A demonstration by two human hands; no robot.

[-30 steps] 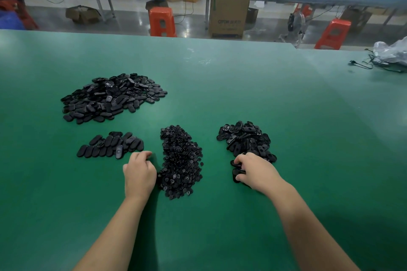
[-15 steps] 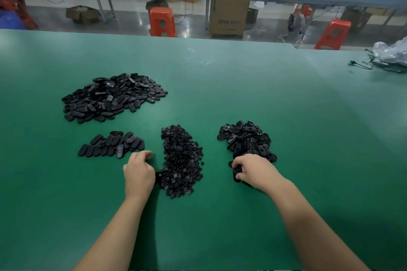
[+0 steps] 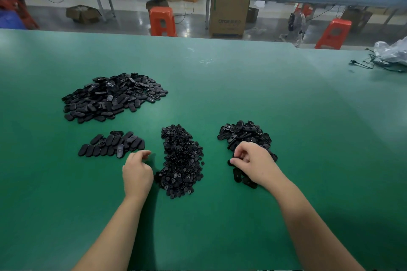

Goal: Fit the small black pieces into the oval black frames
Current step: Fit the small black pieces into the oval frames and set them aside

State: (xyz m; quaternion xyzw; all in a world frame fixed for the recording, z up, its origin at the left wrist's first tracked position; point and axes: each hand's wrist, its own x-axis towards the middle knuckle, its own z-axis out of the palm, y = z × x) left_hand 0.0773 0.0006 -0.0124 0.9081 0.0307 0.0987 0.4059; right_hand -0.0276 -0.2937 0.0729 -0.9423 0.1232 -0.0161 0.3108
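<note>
Right hand (image 3: 253, 164) pinches an oval black plastic frame (image 3: 231, 161) at the frames heap's six o'clock edge; left hand (image 3: 137, 171) curls loosely (contents hidden, grip unclear) on the green bench (image 3: 242, 86)

The near half of the green table (image 3: 198, 237) is taken up only by two forearms. Further in, passage is narrowed by three dark clusters in a row: flat ovals (image 3: 111, 145) at left, small pieces (image 3: 181, 160) in the middle, frames (image 3: 244, 134) at right. Green lanes are left between them. A larger heap (image 3: 112, 97) blocks the far left.
</note>
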